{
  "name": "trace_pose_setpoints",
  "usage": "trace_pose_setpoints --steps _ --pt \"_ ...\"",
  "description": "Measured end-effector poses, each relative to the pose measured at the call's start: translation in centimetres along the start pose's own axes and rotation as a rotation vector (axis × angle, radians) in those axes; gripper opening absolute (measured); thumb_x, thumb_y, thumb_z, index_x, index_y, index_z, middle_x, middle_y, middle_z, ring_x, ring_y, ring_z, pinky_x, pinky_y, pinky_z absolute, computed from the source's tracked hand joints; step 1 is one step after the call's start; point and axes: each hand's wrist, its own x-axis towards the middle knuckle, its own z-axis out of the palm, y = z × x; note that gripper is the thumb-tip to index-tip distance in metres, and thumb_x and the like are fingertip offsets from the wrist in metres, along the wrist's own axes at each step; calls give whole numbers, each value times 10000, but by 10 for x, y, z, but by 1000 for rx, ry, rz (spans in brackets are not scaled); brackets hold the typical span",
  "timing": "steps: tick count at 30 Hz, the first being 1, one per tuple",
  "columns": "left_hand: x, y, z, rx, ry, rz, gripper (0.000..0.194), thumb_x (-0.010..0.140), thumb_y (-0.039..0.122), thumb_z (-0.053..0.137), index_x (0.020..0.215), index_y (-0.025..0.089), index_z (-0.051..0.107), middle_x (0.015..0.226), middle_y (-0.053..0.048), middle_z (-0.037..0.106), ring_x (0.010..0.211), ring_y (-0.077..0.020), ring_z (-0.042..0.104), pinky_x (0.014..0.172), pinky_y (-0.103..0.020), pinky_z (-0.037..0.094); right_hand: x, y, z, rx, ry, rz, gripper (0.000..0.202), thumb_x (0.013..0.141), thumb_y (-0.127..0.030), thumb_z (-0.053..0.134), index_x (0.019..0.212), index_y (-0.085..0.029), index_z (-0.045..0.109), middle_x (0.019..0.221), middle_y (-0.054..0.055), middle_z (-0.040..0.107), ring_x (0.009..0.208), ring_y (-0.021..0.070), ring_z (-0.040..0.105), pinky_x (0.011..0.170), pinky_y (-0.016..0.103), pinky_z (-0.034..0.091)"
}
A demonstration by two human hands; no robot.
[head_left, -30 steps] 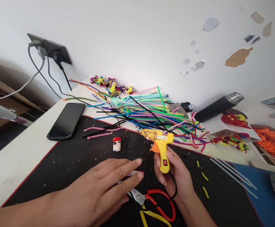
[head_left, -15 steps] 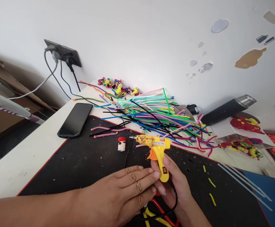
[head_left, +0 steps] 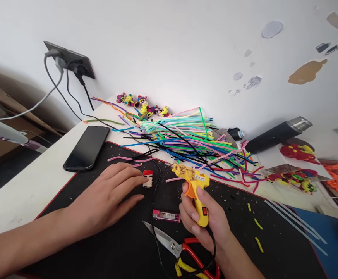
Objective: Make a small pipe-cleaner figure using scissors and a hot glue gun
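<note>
right hand (head_left: 217, 219) clasps glue gun (head_left: 188, 173); left hand (head_left: 110, 197), thumb apart, fingertip at figure (head_left: 148, 183)

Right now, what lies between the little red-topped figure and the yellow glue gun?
Between the figure and the glue gun, the head view shows a black cord, then a pink stem nearer the gun.

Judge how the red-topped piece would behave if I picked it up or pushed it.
The piece is probably light: it is small, barely wider than a fingertip. Its white part looks ridged and fuzzy, so it should give slightly and grip rather than slip. With its rounded outline on the flat mat, a careless push might slide or roll it.
</note>
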Motion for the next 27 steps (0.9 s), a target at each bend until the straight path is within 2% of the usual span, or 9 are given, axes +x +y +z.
trace_pose_setpoints --steps 3,6,9,12,16,19,21,24,27 --pt "11 7 -3 -44 -71 101 229 1032 155 588 1221 217 702 1135 -70 772 1125 -245 652 1042 -380 512 6 1 2 -32 16 -10 232 1020 -407 689 1031 -176 699 574 -63 532 382 66 391 390 175 308" --pt "32 18 -4 -118 -243 220 242 1007 117 563 1162 223 715 1099 -65 791 1114 -250 651 984 -362 516 8 -4 4 -25 42 -65 234 1028 -412 675 1034 -180 707 564 -71 516 374 61 379 393 177 309" --pt "55 22 3 -191 -393 289 226 961 115 604 1116 232 719 1099 -63 797 1126 -260 649 948 -357 514 4 -13 5 -9 63 -132 234 1036 -411 661 1052 -185 717 566 -75 511 374 57 361 408 181 320" --pt "76 17 17 -228 -486 314 297 922 76 631 1166 217 723 1058 -58 802 1131 -269 642 950 -357 508 -3 -21 6 -6 67 -167 226 1025 -411 678 1038 -189 721 567 -73 516 378 58 354 413 180 327" --pt "101 3 34 -219 -537 312 349 946 50 563 1187 217 752 1026 -64 786 1066 -246 660 948 -329 502 -10 -23 2 -4 80 -180 224 1012 -414 700 1020 -192 724 562 -73 519 368 54 351 400 170 320" --pt "118 -11 42 -132 -537 283 330 957 69 555 1139 234 776 1018 -69 783 1077 -253 664 951 -339 503 -13 -22 -2 -6 97 -178 222 1008 -409 706 1015 -188 722 560 -73 524 362 51 367 395 165 327" --pt "124 -21 42 -53 -489 230 290 978 108 548 1115 219 779 1034 -87 787 1082 -263 658 1000 -373 498 -15 -20 -4 -11 108 -174 230 1006 -413 711 1024 -184 717 564 -73 532 359 50 389 395 163 338" --pt "123 -35 30 24 -354 125 310 1024 160 485 1147 202 766 1113 -109 783 1147 -268 640 1088 -423 475 -17 -16 -7 -53 123 -168 269 1003 -435 713 1050 -171 707 570 -70 549 344 51 422 375 159 327" --pt "104 -44 8 -1 -263 45 345 1096 320 426 1208 214 735 1184 -96 763 1156 -273 645 1074 -449 497 -17 -11 -10 -115 122 -149 300 1008 -452 705 1071 -158 697 572 -66 560 330 57 448 358 156 313"
